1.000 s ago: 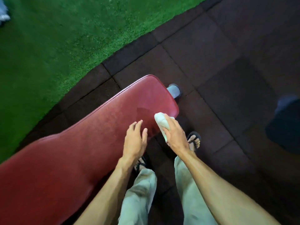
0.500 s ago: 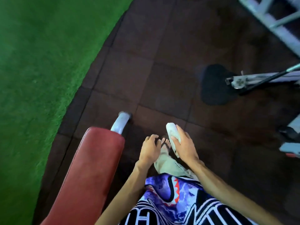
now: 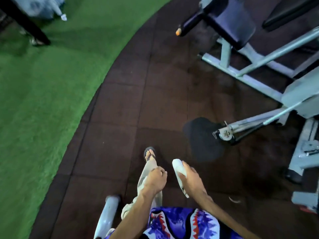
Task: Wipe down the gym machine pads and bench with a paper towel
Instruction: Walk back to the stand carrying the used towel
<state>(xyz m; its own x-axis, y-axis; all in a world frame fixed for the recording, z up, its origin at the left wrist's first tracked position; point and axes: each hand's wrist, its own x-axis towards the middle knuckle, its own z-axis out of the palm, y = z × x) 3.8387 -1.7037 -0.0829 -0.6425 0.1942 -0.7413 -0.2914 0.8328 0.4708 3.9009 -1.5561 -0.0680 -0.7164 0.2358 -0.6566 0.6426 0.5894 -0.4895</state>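
The right hand [image 3: 192, 180] was clamped on a folded white paper towel [image 3: 179, 171], fingers wrapped over its upper side, with the towel's rounded end projecting ahead of the fingertips and its lower edge trailing below the palm. The left hand [image 3: 154, 180] was curled loosely with fingers drawn together, holding nothing, in front of the pale trouser leg [image 3: 149, 171]; the two hands were near each other but apart. Neither hand touched any equipment. No containers were visible. One foot in a dark sandal [image 3: 149, 153] stood on the dark rubber floor tiles [image 3: 165, 94] ahead of the left hand. A pale metal tube [image 3: 107, 216] lay at the lower edge, left of the left forearm. To the right stood a grey machine frame [image 3: 255, 66] carrying a dark seat pad [image 3: 236, 25] and a dark roller pad [image 3: 191, 23] with an orange end cap, well apart from the towel. A cable attachment [image 3: 226, 133] on a grey lever arm extended over a dark floor patch [image 3: 202, 140] between the right hand and the frame. Green turf [image 3: 51, 83] bordered the tiles on the left; blurred objects stood at its far corner. A patterned purple shirt [image 3: 181, 223] filled the bottom edge.
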